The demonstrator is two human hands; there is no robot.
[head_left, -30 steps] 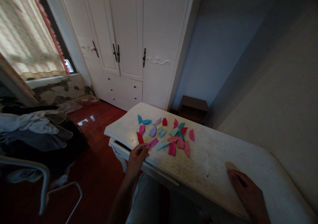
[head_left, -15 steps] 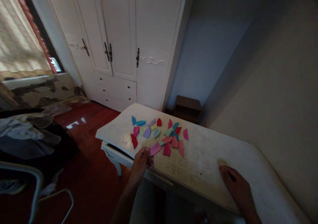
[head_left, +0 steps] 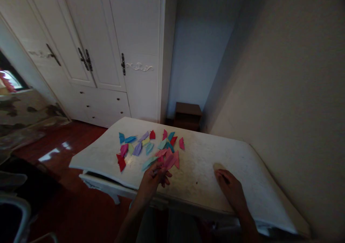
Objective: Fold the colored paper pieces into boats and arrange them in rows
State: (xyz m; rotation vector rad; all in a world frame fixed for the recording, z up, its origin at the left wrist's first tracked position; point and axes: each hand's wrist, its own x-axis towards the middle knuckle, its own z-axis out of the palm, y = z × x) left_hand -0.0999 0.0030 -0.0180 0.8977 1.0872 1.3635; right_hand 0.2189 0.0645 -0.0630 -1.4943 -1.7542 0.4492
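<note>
My left hand is over the front part of the white table. Its thumb and fingers pinch a mauve-pink folded paper piece, which overlaps other pieces behind it. Close by lie a pale green folded paper and a pink one. On the right side of the tabletop, my right hand rests with curled fingers. A tan patch shows at its fingertips. Whether that is something held or a mark on the table, I cannot make out.
Several folded papers lie scattered across the table's left half, among them a red one and a blue one. A drawer stands slightly out at the front left. Behind are a white wardrobe and a small brown cabinet.
The view has swung right, so everything sits further left. My left hand has moved right over the papers with the mauve-pink piece, uncovering the pale green one. The right hand looks unchanged.
</note>
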